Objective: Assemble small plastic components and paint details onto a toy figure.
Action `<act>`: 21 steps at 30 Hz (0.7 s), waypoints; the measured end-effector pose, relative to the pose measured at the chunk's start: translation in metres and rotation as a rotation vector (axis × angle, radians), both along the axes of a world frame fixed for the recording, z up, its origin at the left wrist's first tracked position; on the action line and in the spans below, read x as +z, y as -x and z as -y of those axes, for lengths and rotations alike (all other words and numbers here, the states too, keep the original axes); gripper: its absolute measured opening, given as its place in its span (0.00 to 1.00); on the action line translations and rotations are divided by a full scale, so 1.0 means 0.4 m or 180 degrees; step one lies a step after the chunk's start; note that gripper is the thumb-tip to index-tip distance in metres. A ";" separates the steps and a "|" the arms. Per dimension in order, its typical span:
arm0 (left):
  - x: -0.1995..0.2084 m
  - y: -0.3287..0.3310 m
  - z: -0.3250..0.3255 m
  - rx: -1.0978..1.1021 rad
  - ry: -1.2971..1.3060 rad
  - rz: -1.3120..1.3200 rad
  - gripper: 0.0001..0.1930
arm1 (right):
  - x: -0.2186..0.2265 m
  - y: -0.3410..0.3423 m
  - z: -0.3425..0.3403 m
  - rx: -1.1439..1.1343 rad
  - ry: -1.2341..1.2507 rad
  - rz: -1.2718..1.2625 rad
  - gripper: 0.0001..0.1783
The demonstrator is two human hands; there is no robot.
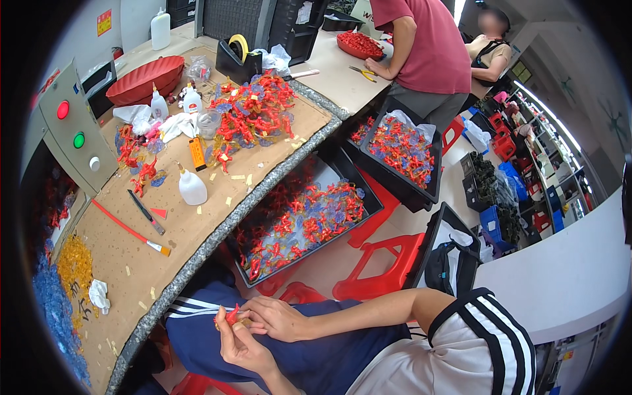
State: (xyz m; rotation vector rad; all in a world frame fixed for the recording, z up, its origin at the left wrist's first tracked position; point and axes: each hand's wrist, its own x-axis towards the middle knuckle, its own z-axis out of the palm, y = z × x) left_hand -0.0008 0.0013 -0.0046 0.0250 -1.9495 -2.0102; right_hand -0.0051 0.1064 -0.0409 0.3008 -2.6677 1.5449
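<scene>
Over my navy-trousered lap, my left hand pinches a small red plastic figure with a yellowish part beneath it. My right hand is closed at the same piece, its fingertips pressed together beside my left fingers. What the right fingertips grip is too small to make out. Just above my hands, a black crate holds many red figures with translucent blue and yellow parts. On the workbench to the left lies a heap of similar figures.
The workbench has a granite-look edge. On it are a white squeeze bottle, a utility knife, a red-handled brush, a tape dispenser and yellow pieces. Red stools and another filled crate stand nearby. Two people are beyond.
</scene>
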 end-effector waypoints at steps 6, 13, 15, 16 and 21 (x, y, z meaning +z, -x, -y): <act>-0.001 0.002 -0.001 -0.0006 -0.0009 -0.0008 0.20 | 0.000 -0.001 -0.001 -0.0018 0.0004 -0.0011 0.15; 0.013 0.005 -0.008 0.0156 -0.0100 -0.0017 0.20 | 0.008 0.001 0.002 0.0002 -0.0019 0.0068 0.14; 0.010 0.006 -0.010 0.0159 -0.0071 -0.0023 0.20 | 0.000 0.000 -0.001 -0.0025 -0.0041 0.0110 0.14; 0.008 0.006 -0.010 0.0156 -0.0059 -0.0027 0.20 | -0.002 0.000 0.000 -0.0023 -0.0023 0.0099 0.14; 0.008 0.005 -0.007 0.0146 -0.0067 -0.0050 0.20 | 0.001 0.000 0.001 0.0002 -0.0034 0.0059 0.14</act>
